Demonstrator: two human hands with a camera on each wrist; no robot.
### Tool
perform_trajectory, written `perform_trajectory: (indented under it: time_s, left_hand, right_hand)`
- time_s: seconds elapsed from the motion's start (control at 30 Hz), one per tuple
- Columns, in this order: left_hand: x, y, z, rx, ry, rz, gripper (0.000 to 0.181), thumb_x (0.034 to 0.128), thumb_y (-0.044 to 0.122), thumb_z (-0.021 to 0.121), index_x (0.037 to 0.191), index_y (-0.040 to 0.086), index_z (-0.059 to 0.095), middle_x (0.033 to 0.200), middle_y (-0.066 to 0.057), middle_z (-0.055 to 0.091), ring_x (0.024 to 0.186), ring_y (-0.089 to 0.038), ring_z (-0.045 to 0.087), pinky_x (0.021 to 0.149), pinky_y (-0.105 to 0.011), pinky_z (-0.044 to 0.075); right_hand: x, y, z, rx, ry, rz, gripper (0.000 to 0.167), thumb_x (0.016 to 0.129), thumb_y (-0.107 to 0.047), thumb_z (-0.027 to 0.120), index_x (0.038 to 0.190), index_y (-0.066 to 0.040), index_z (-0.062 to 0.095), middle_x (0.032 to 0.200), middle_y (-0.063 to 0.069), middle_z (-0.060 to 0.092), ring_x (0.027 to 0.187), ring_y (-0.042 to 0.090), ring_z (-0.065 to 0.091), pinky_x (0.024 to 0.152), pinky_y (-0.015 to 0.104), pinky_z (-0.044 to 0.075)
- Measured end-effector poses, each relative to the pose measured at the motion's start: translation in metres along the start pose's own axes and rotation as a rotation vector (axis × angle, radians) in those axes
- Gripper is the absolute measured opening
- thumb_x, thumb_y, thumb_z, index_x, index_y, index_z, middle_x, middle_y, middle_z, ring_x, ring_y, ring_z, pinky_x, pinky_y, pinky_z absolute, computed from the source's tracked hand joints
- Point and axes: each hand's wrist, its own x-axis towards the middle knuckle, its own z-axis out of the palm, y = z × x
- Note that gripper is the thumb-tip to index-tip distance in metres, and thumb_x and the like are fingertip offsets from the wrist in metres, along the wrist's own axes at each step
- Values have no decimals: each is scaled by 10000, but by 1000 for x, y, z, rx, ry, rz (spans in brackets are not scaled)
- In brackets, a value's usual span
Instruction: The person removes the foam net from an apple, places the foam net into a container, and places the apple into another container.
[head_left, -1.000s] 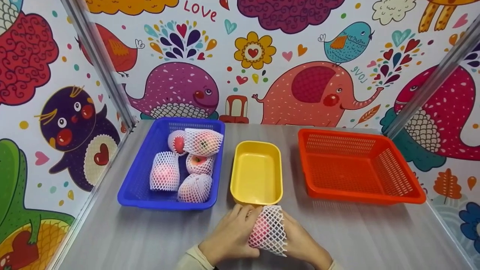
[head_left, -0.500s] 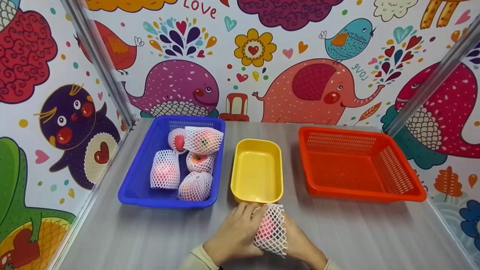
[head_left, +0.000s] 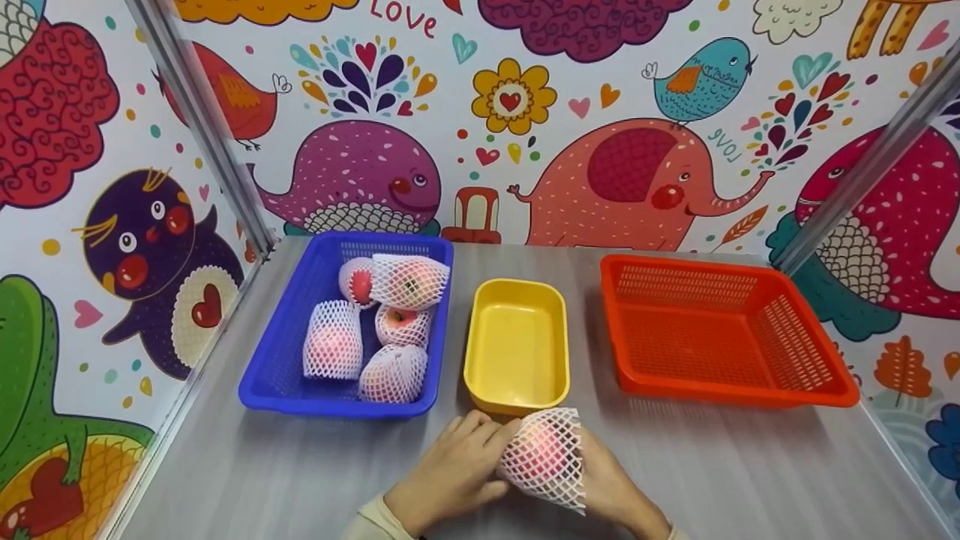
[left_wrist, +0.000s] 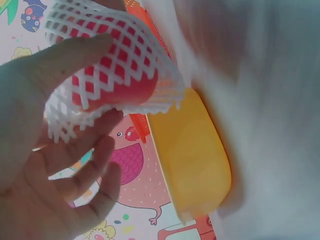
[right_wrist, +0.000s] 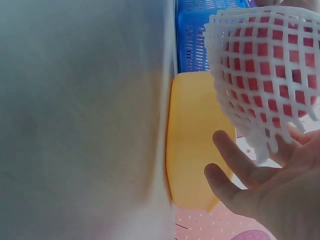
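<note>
An apple in a white foam net sleeve [head_left: 541,454] is held between both hands in front of the yellow tub [head_left: 517,349]. My left hand [head_left: 456,471] pinches its left side; in the left wrist view, the thumb [left_wrist: 75,57] lies across the net and the other fingers sit below. At the apple's right side, my right hand [head_left: 613,484] supports it, partly hidden behind the net. The right wrist view shows two of its fingers [right_wrist: 235,155] spread away from the net, with loose netting hanging above the palm. Red skin shows through the mesh.
A blue basket [head_left: 259,390] at the left contains several net-wrapped apples [head_left: 333,341]. On the right stands a red-orange basket [head_left: 697,330] with nothing in it. Patterned walls [head_left: 510,37] enclose the grey table [head_left: 300,472] at the back and sides.
The wrapped apple has turned and moved slightly right, showing more of its netted face. My left hand has drawn a little left, uncovering more of the apple. The baskets stay in place.
</note>
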Motion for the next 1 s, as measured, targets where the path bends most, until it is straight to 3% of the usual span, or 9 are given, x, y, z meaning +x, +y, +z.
perform_trajectory:
  time_s: [0.13,0.3,0.43,0.57,0.77,1.0]
  left_hand:
    - [-1,-3,-2,-34,30,36,489,696,268,837,1129,112,673,930,36,643,883,-156,539,734,-290,450]
    - [0,-8,-5,-77,47,65,237,746,189,819,919,144,662,825,50,613,801,-146,532,690,-264,432]
    - [0,-11,-7,-93,25,78,202,745,164,807,832,164,625,791,60,588,780,-143,519,681,-268,415]
    - [-3,-17,-9,-94,20,50,202,731,147,801,811,170,617,790,64,592,775,-146,514,675,-281,415]
    - [-1,-30,-18,-73,82,-10,224,708,121,799,858,142,633,803,48,607,768,-160,518,660,-304,430]
    - [12,-49,-32,-43,154,-45,204,725,98,797,864,117,649,801,21,626,765,-175,529,644,-312,444]
  right_hand:
    - [1,-1,-3,125,-39,71,660,739,-159,890,1264,13,530,1159,82,624,1077,125,586,896,315,511]
    - [-1,-1,-8,268,-41,49,749,722,-80,894,1335,44,482,1216,124,601,1130,142,583,939,281,490]
    - [-2,-1,-15,214,-25,2,773,703,-51,884,1364,-2,486,1230,73,605,1141,147,577,972,247,451]
    - [-6,-2,-24,131,-25,8,747,673,-73,869,1338,-97,528,1226,4,622,1136,169,588,984,263,436]
    - [-13,-1,-39,105,-14,75,730,708,-208,909,1339,-162,544,1271,-5,624,1152,199,588,994,307,442]
    - [-19,1,-47,123,22,131,721,712,-172,903,1340,-176,549,1256,-4,635,1125,202,595,962,306,451]
